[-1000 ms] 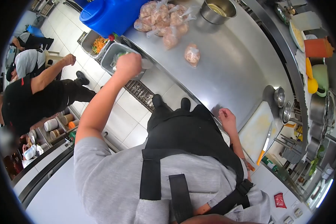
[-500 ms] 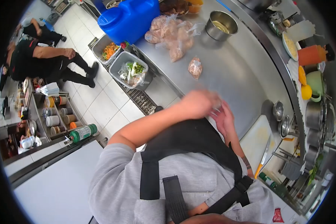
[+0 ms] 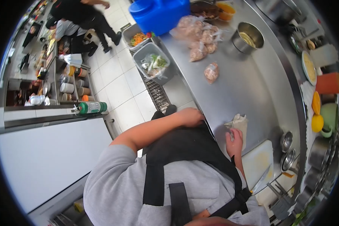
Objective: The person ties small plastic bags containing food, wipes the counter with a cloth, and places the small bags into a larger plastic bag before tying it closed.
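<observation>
My right hand (image 3: pixel 234 142) is at a crumpled off-white cloth (image 3: pixel 240 123) on the steel counter, its fingers bent over the cloth's near side. My left hand (image 3: pixel 194 117) is closed in front of the black apron (image 3: pixel 184 145), close to the counter's edge. Its fingertips are hidden, so anything in them cannot be made out. Farther up the counter lies a small tied clear bag of pinkish food (image 3: pixel 211 73). Beyond it is a pile of similar bags (image 3: pixel 199 35). A white cutting board (image 3: pixel 258 162) with a knife (image 3: pixel 260 179) on it sits right of my right hand.
A steel pot (image 3: pixel 248 37) and a blue jug (image 3: pixel 160 17) stand on the counter. Below its left edge are bins of food scraps (image 3: pixel 151 62). Two small steel bowls (image 3: pixel 287 141) lie at the right. Two people (image 3: pixel 81 22) are at the upper left.
My hands were together and blurred; now they are apart, the left by the apron and the right at the cloth. The cloth has come into sight. The view has shifted.
</observation>
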Available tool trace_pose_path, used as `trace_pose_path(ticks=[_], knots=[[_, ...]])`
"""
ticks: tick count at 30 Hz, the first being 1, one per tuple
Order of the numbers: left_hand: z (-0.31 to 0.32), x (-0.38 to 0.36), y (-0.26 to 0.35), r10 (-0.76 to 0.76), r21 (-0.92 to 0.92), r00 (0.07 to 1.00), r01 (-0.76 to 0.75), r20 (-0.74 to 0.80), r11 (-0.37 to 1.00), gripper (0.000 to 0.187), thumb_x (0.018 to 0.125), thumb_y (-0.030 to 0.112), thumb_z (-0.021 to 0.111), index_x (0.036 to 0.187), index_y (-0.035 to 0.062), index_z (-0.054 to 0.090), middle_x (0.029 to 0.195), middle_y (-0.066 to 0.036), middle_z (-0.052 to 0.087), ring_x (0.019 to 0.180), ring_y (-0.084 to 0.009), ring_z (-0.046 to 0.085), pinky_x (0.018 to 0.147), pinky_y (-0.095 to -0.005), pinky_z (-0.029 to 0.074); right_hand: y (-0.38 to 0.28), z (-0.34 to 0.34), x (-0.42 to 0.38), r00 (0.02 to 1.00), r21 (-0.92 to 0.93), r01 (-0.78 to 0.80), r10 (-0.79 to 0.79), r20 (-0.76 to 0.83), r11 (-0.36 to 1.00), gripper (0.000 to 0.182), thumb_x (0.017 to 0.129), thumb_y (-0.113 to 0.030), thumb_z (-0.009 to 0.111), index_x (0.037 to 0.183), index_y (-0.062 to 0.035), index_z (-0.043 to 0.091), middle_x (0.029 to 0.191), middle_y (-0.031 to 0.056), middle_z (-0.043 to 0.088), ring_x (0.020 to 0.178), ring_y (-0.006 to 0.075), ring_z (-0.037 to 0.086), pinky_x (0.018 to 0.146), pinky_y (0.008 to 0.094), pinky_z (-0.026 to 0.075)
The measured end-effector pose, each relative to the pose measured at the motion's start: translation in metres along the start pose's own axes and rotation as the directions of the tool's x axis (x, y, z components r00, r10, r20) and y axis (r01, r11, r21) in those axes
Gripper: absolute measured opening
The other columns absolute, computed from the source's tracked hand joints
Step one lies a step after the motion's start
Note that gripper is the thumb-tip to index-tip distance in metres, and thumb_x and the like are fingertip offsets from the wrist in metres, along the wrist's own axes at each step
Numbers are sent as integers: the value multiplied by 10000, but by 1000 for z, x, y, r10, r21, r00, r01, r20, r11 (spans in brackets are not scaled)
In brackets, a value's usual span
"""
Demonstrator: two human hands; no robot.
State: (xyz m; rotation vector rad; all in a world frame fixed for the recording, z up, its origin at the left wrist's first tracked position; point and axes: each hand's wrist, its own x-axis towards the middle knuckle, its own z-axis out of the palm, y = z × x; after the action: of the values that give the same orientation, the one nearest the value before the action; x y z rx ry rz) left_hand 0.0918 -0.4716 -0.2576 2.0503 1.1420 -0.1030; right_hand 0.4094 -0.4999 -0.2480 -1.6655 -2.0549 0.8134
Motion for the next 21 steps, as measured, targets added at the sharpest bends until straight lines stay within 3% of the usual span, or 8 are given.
trace_pose_path(ticks=[2, 4, 7, 10, 12, 14, 15, 21], knots=[[38, -51, -46, -182, 51, 983, 181, 20, 982, 394, 940, 349, 621, 1226, 88, 693, 1083, -201, 707, 1070, -398, 668, 904, -498, 547, -63, 6, 44, 982, 259, 92, -131, 134, 961, 273, 920, -141, 709, 1157, -11, 672, 1108, 139, 657, 987, 275, 667, 886, 376, 536], [74, -102, -92, -413, -133, 881, 449, 230, 884, 457, 964, 408, 584, 1275, 86, 676, 1188, -201, 699, 1139, -396, 651, 971, -487, 527, -95, 30, 76, 933, 303, 63, -163, 320, 951, 297, 928, -190, 703, 1166, -15, 674, 1122, 157, 658, 1002, 286, 663, 895, 384, 535], [220, -197, -199, -486, -406, 853, 520, 193, 752, 661, 1012, 588, 458, 1461, 111, 544, 1423, -206, 586, 1302, -386, 557, 1113, -475, 424, -131, 73, 106, 786, 250, 134, -256, 562, 959, 322, 946, -249, 685, 1167, -15, 681, 1107, 160, 675, 990, 277, 670, 878, 378, 542], [298, -279, -237, -882, -427, 461, 820, 100, 380, 507, 896, 501, 612, 946, 31, 795, 1029, -239, 742, 1052, -405, 692, 941, -469, 530, -119, 157, 129, 636, 121, 412, -380, 671, 903, 336, 962, -294, 656, 1152, -20, 697, 1074, 153, 707, 955, 276, 688, 849, 381, 550], [341, -316, -257, -976, -503, 211, 850, 50, 158, 424, 852, 409, 661, 905, 7, 784, 978, -240, 743, 975, -397, 711, 874, -459, 557, -123, 205, 140, 550, 69, 568, -440, 710, 820, 356, 968, -331, 640, 1144, -29, 709, 1070, 161, 723, 946, 295, 696, 847, 398, 551], [333, -348, -265, -932, -614, 316, 775, 175, 148, 366, 835, 352, 688, 948, 18, 786, 1065, -256, 729, 1065, -391, 691, 925, -447, 553, -142, 242, 145, 482, -106, 400, -110, 869, 911, 368, 962, -355, 633, 1119, -36, 727, 1039, 187, 738, 952, 346, 704, 850, 431, 548], [322, -362, -259, -908, -827, 295, 555, 298, -91, 300, 835, 295, 692, 961, 42, 794, 1002, -215, 753, 992, -362, 721, 894, -429, 568, -137, 264, 147, 481, -116, 415, -109, 870, 902, 368, 962, -355, 633, 1119, -36, 727, 1039, 187, 738, 952, 346, 704, 850, 431, 548], [345, -418, -315, -943, -871, 255, 488, 213, -65, 268, 844, 285, 694, 956, 66, 802, 852, -162, 764, 796, -308, 745, 786, -432, 586, -146, 342, 191, 456, -348, 190, 231, 859, 918, 361, 934, -350, 671, 1087, -31, 741, 938, 160, 746, 858, 281, 720, 801, 413, 556]])
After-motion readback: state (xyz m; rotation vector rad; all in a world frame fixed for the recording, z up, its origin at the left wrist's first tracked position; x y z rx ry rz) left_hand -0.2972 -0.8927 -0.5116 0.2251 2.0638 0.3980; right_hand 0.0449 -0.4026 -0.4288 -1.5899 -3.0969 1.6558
